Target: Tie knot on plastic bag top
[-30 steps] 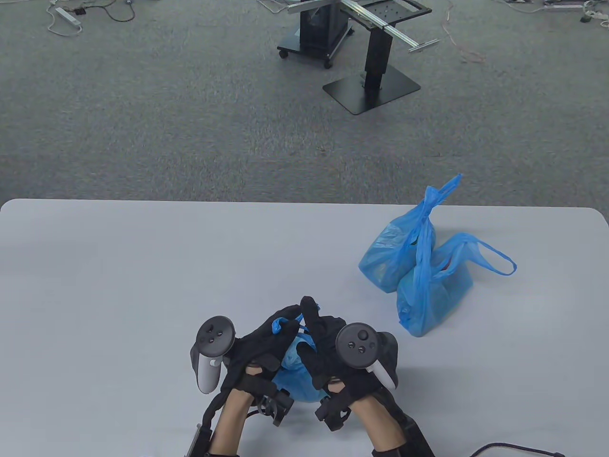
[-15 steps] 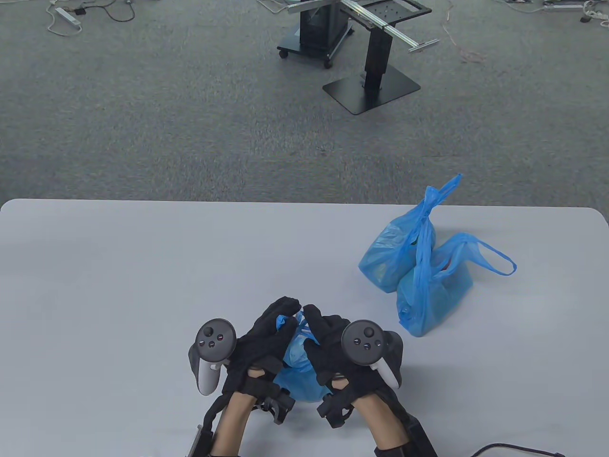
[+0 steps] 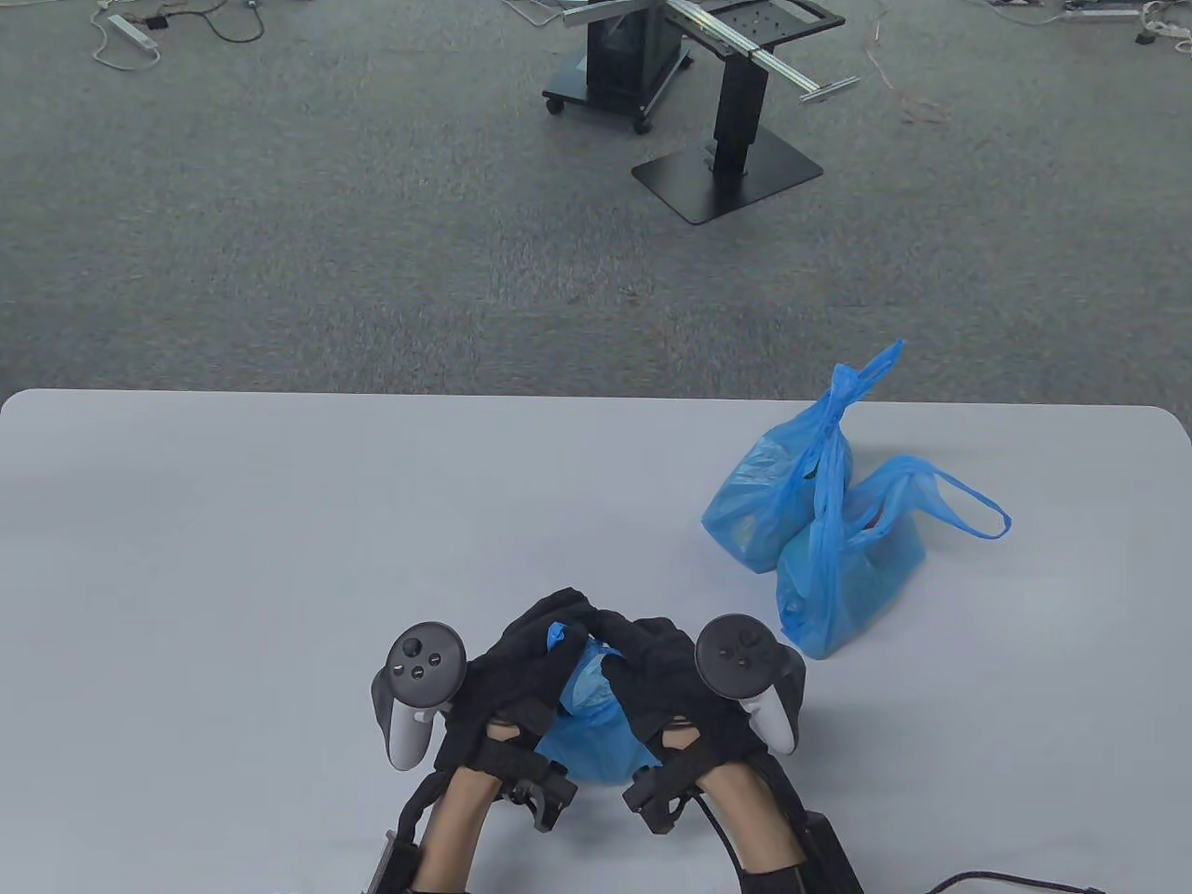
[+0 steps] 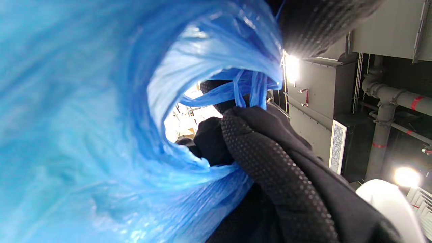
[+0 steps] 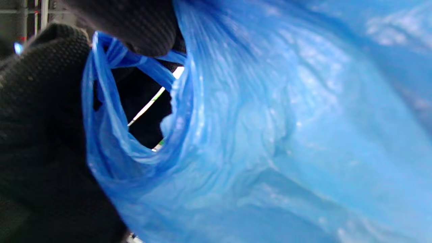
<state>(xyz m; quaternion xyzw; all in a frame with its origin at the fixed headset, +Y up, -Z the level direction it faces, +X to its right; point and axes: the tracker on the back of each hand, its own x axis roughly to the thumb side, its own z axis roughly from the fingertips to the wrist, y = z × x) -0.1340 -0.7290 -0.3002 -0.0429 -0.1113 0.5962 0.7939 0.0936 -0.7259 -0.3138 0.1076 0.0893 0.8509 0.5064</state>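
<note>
Both hands work at the top of one blue plastic bag [image 3: 587, 722] that sits near the tabletop's [image 3: 279, 521] near edge, about midway along it. The left hand [image 3: 517, 670] pinches a twisted handle strand, and the right hand [image 3: 666, 680] curls its fingers round the other; each grip is closed on thin film.

The likeliest trouble, I judge, is a strand slipping out of a glove before the loop is drawn tight, since the film looks slick and bunched. Pulling too hard could stretch or tear the handle, or lift the bag off the tabletop.

The bag is translucent, crinkled and gathered at the neck, with an open loop showing between the fingers in the wrist views. Two other blue bags [image 3: 819, 531] stand well apart, toward the right edge.
</note>
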